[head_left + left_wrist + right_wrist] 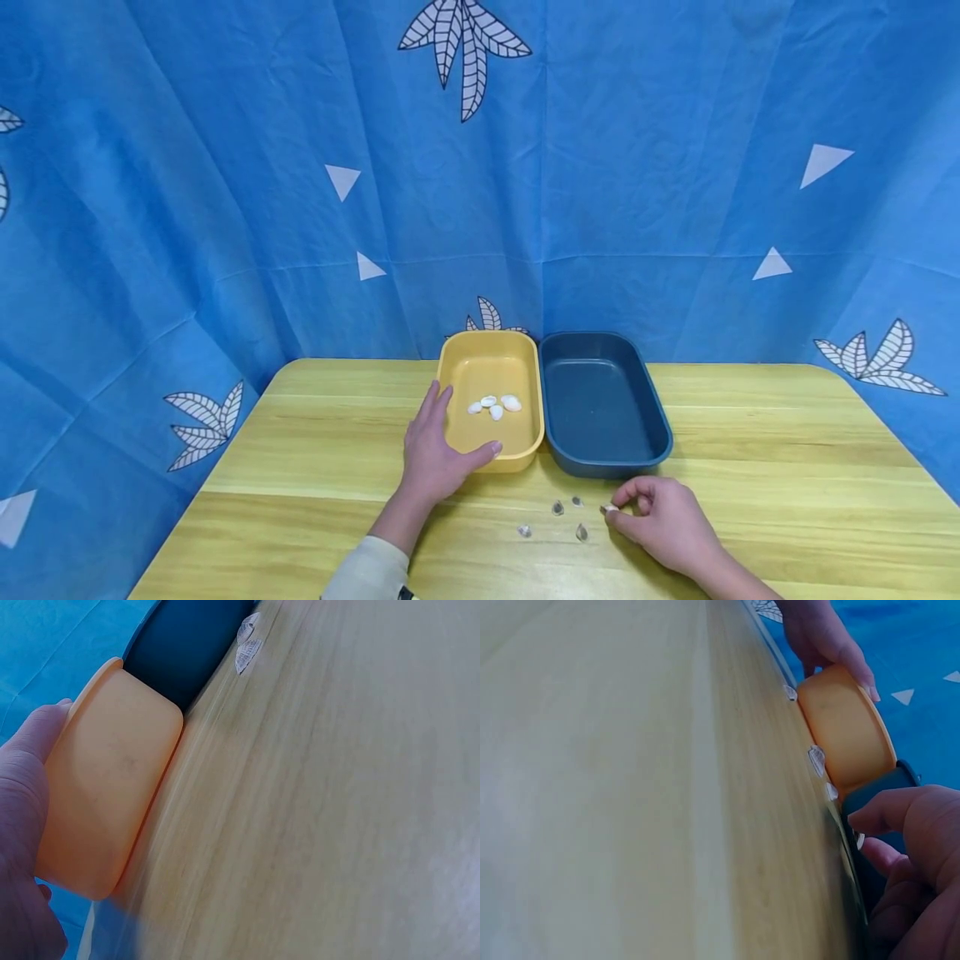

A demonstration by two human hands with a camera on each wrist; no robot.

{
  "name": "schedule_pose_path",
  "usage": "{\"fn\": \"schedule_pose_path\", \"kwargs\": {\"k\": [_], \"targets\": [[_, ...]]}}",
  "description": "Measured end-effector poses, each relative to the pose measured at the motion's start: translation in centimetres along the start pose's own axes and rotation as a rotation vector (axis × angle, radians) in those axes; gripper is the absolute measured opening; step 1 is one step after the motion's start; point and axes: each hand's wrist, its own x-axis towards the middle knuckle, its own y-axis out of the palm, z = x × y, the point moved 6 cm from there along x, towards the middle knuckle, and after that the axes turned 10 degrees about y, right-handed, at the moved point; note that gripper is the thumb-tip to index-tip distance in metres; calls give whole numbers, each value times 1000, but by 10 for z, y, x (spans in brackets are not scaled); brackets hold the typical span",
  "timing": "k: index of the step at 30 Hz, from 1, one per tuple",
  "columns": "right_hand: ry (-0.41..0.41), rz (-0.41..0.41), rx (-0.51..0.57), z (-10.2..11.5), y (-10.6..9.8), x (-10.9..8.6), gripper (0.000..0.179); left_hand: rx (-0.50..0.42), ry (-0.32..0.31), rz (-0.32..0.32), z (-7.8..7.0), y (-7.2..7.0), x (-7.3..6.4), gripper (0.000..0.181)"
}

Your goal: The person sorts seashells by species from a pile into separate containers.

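My left hand [435, 462] rests at the near left corner of a yellow tray [491, 463], fingers stretched along its left side and thumb over the near rim. Inside the tray lie several small white shells [512, 403]. Between the thumb and forefinger of my right hand [667, 523] a small pale shell [612, 507] is pinched, low over the table in front of the dark blue tray [607, 468]. Several greyish shells lie to the left of that hand, among them one ribbed shell [582, 532] and a paler shell [524, 531].
The two trays stand side by side at the back of the wooden table [315, 467]. A blue curtain [637, 208] with leaf and triangle prints hangs right behind the table's far edge.
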Motion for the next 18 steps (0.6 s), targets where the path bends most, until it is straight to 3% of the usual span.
{"fn": "schedule_pose_path", "kwargs": {"k": [6, 13, 18], "targets": [[-24, -1, 30, 6, -7, -6, 18, -11, -11, 2, 0, -1, -1, 111], [-117, -51, 33, 29, -27, -15, 16, -19, -21, -4, -2, -2, -1, 111], [-114, -60, 45, 44, -42, -14, 13, -18, -29, 1, -3, -2, -2, 111]]}}
